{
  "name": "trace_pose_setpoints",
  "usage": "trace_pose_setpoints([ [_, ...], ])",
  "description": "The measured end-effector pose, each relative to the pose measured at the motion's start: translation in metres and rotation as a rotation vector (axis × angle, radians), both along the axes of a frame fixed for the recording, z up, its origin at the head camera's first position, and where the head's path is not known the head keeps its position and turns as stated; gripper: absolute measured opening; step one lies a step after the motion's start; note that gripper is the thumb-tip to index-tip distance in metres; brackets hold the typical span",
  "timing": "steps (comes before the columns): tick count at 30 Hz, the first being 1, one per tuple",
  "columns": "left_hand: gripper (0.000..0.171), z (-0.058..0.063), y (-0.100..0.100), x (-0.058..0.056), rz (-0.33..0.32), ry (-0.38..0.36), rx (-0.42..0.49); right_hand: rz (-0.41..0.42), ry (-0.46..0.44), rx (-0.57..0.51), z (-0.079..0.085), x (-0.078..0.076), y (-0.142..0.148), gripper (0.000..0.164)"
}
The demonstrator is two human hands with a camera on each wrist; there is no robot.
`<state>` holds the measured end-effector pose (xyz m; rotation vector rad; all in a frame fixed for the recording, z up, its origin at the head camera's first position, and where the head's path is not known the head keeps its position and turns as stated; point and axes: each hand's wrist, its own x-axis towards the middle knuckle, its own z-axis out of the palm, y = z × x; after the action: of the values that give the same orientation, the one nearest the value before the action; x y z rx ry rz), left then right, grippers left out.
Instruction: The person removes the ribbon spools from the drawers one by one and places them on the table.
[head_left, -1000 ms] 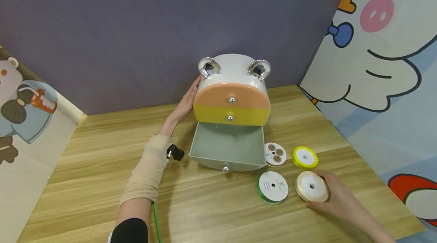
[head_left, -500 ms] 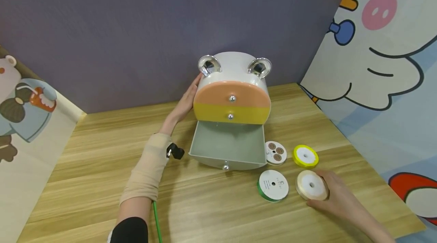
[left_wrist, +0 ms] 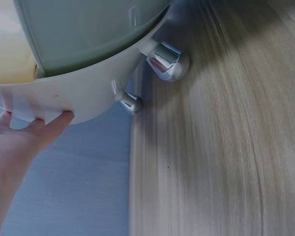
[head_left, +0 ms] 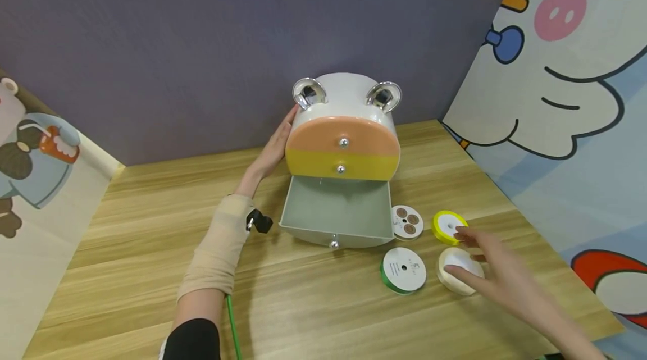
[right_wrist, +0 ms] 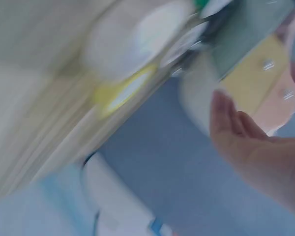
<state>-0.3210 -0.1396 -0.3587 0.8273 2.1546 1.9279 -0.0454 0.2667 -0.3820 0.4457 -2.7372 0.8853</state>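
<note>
My left hand [head_left: 273, 149] rests with straight fingers against the left side of a small animal-shaped drawer cabinet [head_left: 347, 93]; the left wrist view shows its fingertips [left_wrist: 66, 115] on the white shell. The cabinet's grey-green bottom drawer [head_left: 310, 235] is pulled out, with nothing in it. Fingers spread, my right hand [head_left: 500, 273] hovers over a cream ribbon spool [head_left: 447, 280], which it partly hides. Its fingertips overlap the edge of a yellow ribbon spool [head_left: 438, 229]. A green ribbon spool [head_left: 404, 269] lies to the left, and a white spool with brown circles [head_left: 407, 223] lies beside the drawer.
Orange [head_left: 323, 132] and yellow [head_left: 313, 164] drawers above are closed, each with a round knob. A grey wall [head_left: 202, 57] rises behind the wooden table [head_left: 151, 225]. Cartoon-printed panels [head_left: 561, 118] stand at both sides. A green cable [head_left: 233, 326] trails from the left forearm.
My right hand has let go of the cream ribbon spool and risen off it, fingers spreading toward the yellow spool. The left hand stays on the cabinet; the head view has tilted slightly.
</note>
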Motion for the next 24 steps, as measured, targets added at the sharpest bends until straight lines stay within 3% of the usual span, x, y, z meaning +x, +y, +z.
trace_pose_setpoints([
  [2, 0.051, 0.001, 0.000, 0.000, 0.000, 0.001, -0.001, 0.089, -0.072, -0.120, 0.007, 0.000, -0.019, 0.055],
  [6, 0.052, 0.002, -0.001, 0.001, 0.002, 0.004, -0.001, 0.310, -0.397, -0.398, 0.013, -0.004, -0.057, 0.038],
  [10, 0.051, 0.004, -0.003, 0.000, 0.002, 0.007, -0.005, 0.395, -0.753, -0.572, 0.014, -0.015, -0.096, 0.044],
  [14, 0.051, 0.006, -0.003, 0.000, 0.005, 0.013, -0.013, 0.364, -0.993, -0.728, 0.008, -0.023, -0.137, 0.054],
  [18, 0.052, 0.006, -0.002, -0.001, -0.003, 0.012, -0.007, 0.267, -1.170, -0.907, -0.001, -0.028, -0.169, 0.045],
  [20, 0.052, 0.004, -0.002, 0.000, -0.006, 0.008, -0.006, 0.198, -1.213, -0.964, -0.006, -0.033, -0.180, 0.036],
  [24, 0.052, 0.001, -0.002, 0.002, -0.005, -0.004, -0.008, 0.096, -1.217, -1.021, -0.014, -0.046, -0.193, 0.026],
])
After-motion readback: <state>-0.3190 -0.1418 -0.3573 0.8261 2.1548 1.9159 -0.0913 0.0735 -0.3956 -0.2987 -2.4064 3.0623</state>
